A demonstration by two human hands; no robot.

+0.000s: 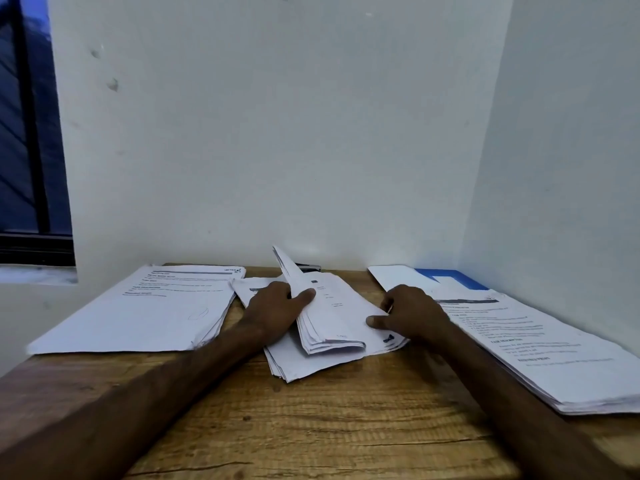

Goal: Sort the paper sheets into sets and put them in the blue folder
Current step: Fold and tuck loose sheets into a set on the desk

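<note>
Pinching a lifted bunch (294,271) of sheets with the left hand (277,306), thumb over curled fingers. Gripping the middle pile (322,362) at its 3 o'clock edge with the right hand (412,313), thumb flat on top. Probably mid-sort: left stack (145,313) at 9 o'clock and right stack (554,355) at 3 o'clock laid out, middle pile unfinished. Nothing visibly filed in the blue folder (450,277) at 1 o'clock, partly under the right stack.

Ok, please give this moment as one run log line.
left hand grips lifted sheets | right hand rests on middle pile | left pile, right pile lie flat | blue folder partly under right pile
</note>
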